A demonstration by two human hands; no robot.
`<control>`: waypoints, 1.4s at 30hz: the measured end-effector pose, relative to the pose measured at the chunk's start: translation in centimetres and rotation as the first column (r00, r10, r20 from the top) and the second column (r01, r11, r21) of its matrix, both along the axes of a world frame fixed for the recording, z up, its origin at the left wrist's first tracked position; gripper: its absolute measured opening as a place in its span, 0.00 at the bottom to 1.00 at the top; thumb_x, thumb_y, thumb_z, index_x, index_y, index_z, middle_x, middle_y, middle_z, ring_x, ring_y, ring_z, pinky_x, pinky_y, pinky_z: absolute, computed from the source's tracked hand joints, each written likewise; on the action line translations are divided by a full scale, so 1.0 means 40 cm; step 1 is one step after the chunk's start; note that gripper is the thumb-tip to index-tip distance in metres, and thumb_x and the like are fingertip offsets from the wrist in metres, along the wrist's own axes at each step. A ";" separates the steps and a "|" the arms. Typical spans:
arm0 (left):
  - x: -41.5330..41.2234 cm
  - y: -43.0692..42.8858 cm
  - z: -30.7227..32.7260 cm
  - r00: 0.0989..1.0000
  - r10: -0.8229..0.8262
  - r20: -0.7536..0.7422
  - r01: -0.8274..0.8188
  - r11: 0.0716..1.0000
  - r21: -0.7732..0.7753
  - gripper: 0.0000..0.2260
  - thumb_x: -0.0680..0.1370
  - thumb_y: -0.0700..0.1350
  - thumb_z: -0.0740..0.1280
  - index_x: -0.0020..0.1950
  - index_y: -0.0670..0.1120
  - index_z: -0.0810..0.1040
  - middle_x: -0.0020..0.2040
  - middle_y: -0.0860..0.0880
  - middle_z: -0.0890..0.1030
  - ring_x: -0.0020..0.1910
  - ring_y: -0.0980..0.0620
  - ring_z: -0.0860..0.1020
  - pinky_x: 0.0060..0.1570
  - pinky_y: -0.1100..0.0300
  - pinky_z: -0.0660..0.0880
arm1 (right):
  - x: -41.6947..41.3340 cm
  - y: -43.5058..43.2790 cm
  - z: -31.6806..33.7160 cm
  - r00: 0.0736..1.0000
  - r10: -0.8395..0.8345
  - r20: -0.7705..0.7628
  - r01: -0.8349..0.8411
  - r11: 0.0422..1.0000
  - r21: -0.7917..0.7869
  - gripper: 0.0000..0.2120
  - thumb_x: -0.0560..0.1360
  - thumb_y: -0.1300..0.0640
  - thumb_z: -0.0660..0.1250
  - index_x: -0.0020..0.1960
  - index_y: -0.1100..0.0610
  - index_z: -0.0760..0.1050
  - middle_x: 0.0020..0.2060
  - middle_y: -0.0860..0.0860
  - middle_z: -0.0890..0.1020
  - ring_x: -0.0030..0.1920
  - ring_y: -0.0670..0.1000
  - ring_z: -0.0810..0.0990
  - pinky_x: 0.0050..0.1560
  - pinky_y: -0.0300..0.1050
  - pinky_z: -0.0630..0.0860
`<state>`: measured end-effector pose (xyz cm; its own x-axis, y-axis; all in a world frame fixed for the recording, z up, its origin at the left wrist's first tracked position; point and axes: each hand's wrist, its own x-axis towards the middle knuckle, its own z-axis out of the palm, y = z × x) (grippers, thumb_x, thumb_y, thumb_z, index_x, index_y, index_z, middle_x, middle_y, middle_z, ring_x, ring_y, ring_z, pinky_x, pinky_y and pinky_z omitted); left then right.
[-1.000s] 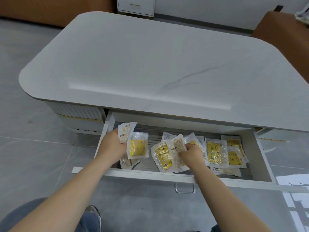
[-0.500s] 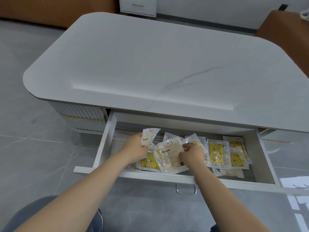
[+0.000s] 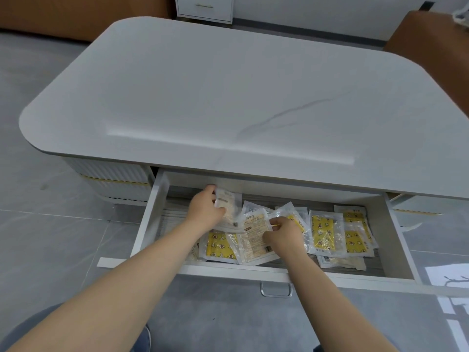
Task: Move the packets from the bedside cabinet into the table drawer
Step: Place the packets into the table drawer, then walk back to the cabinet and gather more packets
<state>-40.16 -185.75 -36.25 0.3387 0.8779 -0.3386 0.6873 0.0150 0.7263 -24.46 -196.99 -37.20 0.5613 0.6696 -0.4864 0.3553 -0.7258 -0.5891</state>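
Observation:
The white table drawer [image 3: 148, 219] is pulled open beneath the table top. Several clear packets with yellow printed inserts [image 3: 326, 232] lie across its floor. Inside the drawer, my left hand [image 3: 204, 210] grips a pale packet [image 3: 225, 201] by its edge, back side up, over the left-middle of the pile. My right hand [image 3: 283, 236] pinches another packet [image 3: 255, 235] that rests face down on the heap. One yellow packet [image 3: 219, 246] lies under my left wrist.
The white marble-look table top [image 3: 228, 97] overhangs the back of the drawer. The drawer's metal handle [image 3: 276, 290] sits at its front. A white cabinet [image 3: 204, 7] stands by the far wall, brown furniture [image 3: 431, 41] at the right. Grey tiled floor surrounds.
My left hand has moved right and deeper into the drawer, carrying its packet from the left side down onto the pile. My right hand has stayed on its packet.

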 end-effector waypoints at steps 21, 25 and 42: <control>-0.056 -0.094 0.188 0.927 -0.333 -0.174 0.362 0.915 0.179 0.19 0.76 0.45 0.68 0.66 0.50 0.72 0.62 0.53 0.76 0.59 0.55 0.74 0.58 0.62 0.71 | 0.037 -0.081 0.195 0.887 0.296 0.355 -0.337 0.940 0.059 0.21 0.74 0.55 0.66 0.67 0.50 0.72 0.59 0.47 0.79 0.56 0.48 0.77 0.51 0.41 0.75; 0.004 -0.053 0.264 0.895 -0.415 -0.165 0.444 0.866 0.230 0.17 0.76 0.47 0.68 0.64 0.52 0.72 0.60 0.56 0.76 0.56 0.58 0.75 0.56 0.61 0.73 | 0.101 -0.091 0.251 0.853 0.309 0.422 -0.377 0.922 0.086 0.20 0.74 0.52 0.67 0.65 0.47 0.73 0.59 0.44 0.79 0.56 0.44 0.76 0.55 0.40 0.75; 0.369 0.177 0.744 0.829 -0.515 -0.219 0.559 0.751 0.350 0.14 0.76 0.48 0.66 0.62 0.54 0.73 0.57 0.58 0.76 0.53 0.55 0.75 0.54 0.59 0.73 | 0.408 0.100 0.772 0.799 0.225 0.558 -0.340 0.934 0.110 0.22 0.76 0.52 0.66 0.69 0.48 0.69 0.63 0.43 0.76 0.61 0.44 0.75 0.60 0.39 0.71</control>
<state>-25.40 -178.67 -6.47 0.7772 0.6248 -0.0752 0.5664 -0.6424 0.5162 -8.12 -192.99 -6.32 0.4617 0.8869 -0.0133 0.8231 -0.4339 -0.3665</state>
